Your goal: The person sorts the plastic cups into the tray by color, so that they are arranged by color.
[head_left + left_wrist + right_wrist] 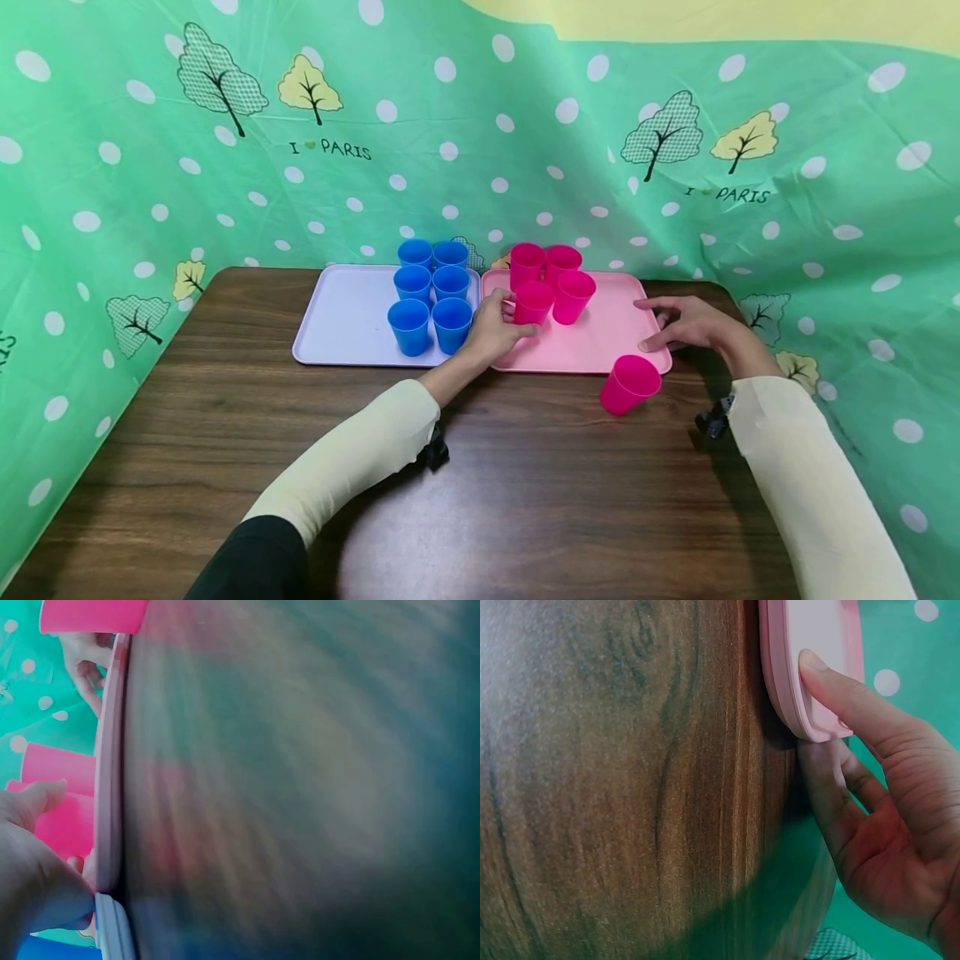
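Note:
My left hand [498, 327] holds a pink cup [533, 303] near the left side of the pink tray [600, 350]. Its thumb lies across the cup's front, and the other fingers are partly hidden on the far side. In the left wrist view the same hand [37, 862] overlaps the pink cup [67, 825]. At the tray's right end, my right hand [690, 323] pinches the rim. The right wrist view shows the thumb [832, 679] inside the tray [776, 682] and fingers against its outer edge. Several more pink cups [574, 296] stand upright behind and beside the held one.
A single pink cup [630, 385] stands on the brown wooden table [562, 500], just in front of the pink tray. To the left, a pale lavender tray [341, 321] bears several blue cups [409, 327] in two columns. A green patterned cloth [465, 125] hangs behind the table.

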{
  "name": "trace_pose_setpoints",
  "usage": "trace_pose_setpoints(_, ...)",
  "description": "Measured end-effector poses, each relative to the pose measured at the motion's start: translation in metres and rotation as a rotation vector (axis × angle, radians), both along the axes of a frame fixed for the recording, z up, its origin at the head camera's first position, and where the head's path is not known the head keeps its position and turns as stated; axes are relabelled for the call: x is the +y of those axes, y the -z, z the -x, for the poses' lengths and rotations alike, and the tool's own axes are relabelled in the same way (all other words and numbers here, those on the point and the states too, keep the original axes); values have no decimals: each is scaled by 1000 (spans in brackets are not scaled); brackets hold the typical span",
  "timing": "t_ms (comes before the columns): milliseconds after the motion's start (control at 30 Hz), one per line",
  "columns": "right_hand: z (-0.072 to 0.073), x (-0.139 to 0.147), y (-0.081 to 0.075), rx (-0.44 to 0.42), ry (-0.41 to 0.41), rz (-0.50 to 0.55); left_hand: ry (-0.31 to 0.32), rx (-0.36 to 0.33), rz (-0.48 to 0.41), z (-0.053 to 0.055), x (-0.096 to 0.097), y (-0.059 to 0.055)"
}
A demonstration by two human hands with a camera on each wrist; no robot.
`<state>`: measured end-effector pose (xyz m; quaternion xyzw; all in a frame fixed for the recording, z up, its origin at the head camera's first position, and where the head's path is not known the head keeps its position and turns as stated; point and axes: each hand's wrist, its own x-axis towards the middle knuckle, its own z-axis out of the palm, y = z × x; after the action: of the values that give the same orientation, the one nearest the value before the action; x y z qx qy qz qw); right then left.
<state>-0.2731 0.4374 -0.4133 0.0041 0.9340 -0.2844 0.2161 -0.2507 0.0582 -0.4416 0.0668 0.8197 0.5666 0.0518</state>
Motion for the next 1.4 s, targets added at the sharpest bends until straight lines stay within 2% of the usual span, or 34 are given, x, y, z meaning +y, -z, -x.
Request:
trace_pose_setpoints(233,1,2,2,11,-8,-17,-52,-47,76,4,11,-8)
trace_pose_setpoints(400,2,1,2,13,-9,-13,-57,-67,78,10,14,-7)
trace_pose_setpoints(433,1,1,2,11,-6,-11,-53,-67,76,12,14,-5)
trace_pose_setpoints(600,1,0,1,-1,5,-8,-44,-77,107,39,18,20)
trace_pose_setpoints(667,1,0,1,-2,4,-9,-48,-85,128,47,20,27)
trace_pose_setpoints(733,1,0,1,-2,4,-8,-48,-94,135,48,21,26)
trace_pose_setpoints(833,1,0,1,-1,7,-2,-52,-103,139,43,21,19)
trace_pose_setpoints(1000,1,1,2,0,9,7,-62,-106,110,21,19,-2)
trace_pose_setpoints(1100,1,0,2,2,8,7,-79,-113,111,12,18,-10)
trace_pose_setpoints(1267,1,1,1,5,8,0,-82,-90,103,8,17,-8)
trace_pose_setpoints(1400,1,2,2,3,1,-8,-68,-48,86,12,18,4)
